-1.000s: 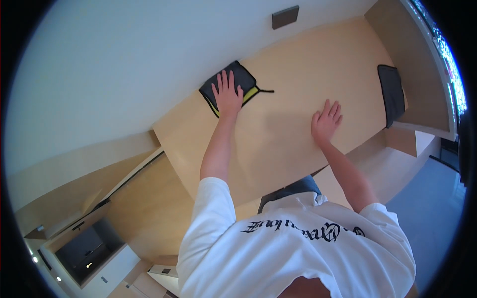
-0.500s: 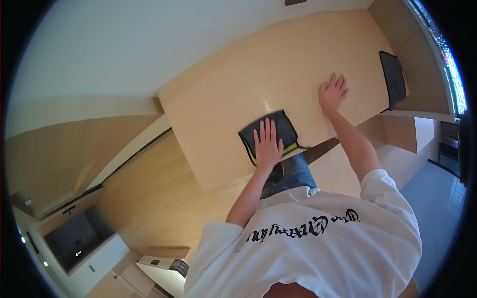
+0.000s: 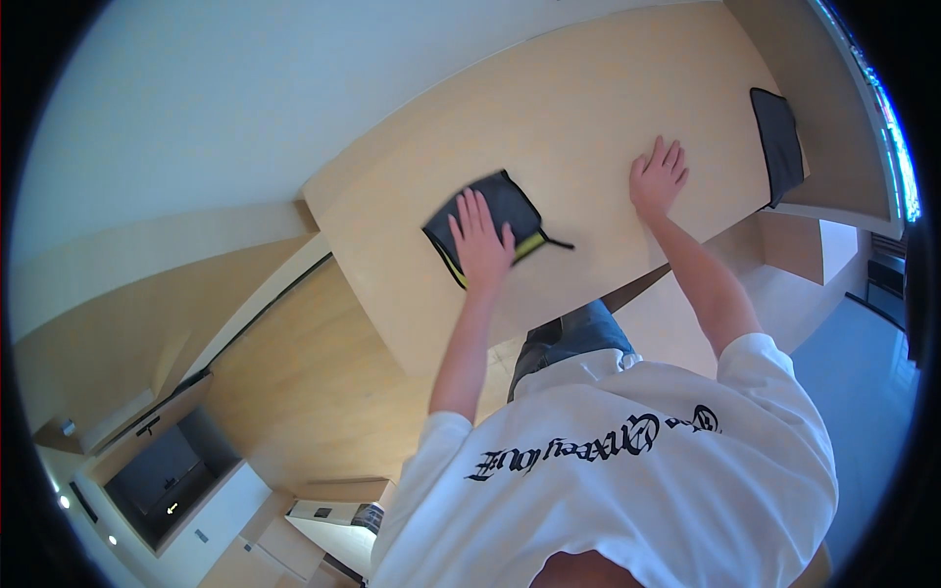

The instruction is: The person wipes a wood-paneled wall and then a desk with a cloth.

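A dark grey cloth (image 3: 513, 205) with black edging and a yellow-green underside lies folded on the pale wooden tabletop (image 3: 578, 108). My left hand (image 3: 480, 235) rests flat on it, fingers stretched out and pointing away from me. A thin black loop trails from the cloth's right corner. Farther right, my right hand (image 3: 659, 179) is spread on the bare wood and touches no cloth. At the table's right end, beyond that hand, lies a second dark grey cloth (image 3: 780, 147) with black edging.
A pale wall (image 3: 245, 108) runs along the table's far side. A wooden panel (image 3: 833, 108) stands at the right end, beside a brightly lit strip. Wooden floor (image 3: 314, 363) shows to the left, with a dark recessed opening (image 3: 172, 480) at lower left.
My left hand and the cloth under it have slid left and away from me, off the table's near edge area. My right hand stays at nearly the same spot.
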### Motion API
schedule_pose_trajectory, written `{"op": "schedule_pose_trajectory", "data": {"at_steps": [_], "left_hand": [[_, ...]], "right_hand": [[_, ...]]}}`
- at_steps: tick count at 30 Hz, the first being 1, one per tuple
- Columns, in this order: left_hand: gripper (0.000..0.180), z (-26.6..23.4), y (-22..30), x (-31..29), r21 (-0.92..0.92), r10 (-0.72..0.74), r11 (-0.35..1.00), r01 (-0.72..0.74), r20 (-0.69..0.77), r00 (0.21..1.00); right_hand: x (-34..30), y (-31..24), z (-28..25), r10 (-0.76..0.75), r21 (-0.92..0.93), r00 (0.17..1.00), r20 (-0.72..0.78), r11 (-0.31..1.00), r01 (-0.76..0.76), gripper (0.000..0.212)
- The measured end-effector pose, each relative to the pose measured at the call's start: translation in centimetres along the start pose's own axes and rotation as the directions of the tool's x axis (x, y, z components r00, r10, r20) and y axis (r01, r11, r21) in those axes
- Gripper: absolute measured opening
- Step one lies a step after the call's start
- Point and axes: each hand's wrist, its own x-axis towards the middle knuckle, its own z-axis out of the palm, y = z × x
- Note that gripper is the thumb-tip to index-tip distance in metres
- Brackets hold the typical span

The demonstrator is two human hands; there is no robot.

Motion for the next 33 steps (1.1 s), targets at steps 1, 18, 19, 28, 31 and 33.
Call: {"op": "schedule_pose_trajectory", "data": {"at_steps": [1, 18, 19, 28, 31, 33], "left_hand": [[0.077, 0.3, -1.0, 2.3, 0.012, 0.011, 1.0, -0.011, -0.012, 1.0], [0.065, 2.4, -3.4, 14.4, 0.161, -0.134, 0.972, 0.173, -0.224, 0.965], [0.063, 2.6, -2.9, 12.2, 0.097, -0.139, 0.982, 0.161, -0.201, 0.97], [0.063, -1.5, 3.9, -13.4, -0.202, -0.013, 0.979, 0.032, 0.096, 0.995], [0.065, -2.7, 4.6, -16.9, -0.141, -0.082, 0.985, 0.104, 0.156, 0.984], [0.073, -2.4, 5.7, -17.6, -0.227, -0.41, 0.883, 0.41, 0.048, 0.911]], "right_hand": [[-0.1, -0.1, -0.3, 0.007, 0.002, 1.0, 0.027, 1.0, -0.007, 0.056], [-0.1, 0.3, 0.1, -0.031, -0.021, 0.999, -0.004, 0.999, 0.031, 0.056], [-0.3, 0.3, 0.4, -0.037, -0.024, 0.999, -0.038, 0.999, 0.036, 0.055], [0.4, 0.9, 1.4, -0.01, -0.017, 0.997, -0.074, 1.0, 0.009, 0.057], [0.5, 0.5, 1.6, 0.0, -0.019, 0.999, -0.047, 1.0, -0.001, 0.056], [0.4, 0.7, 1.4, 0.002, -0.011, 0.999, -0.045, 1.0, -0.002, 0.057]]}}
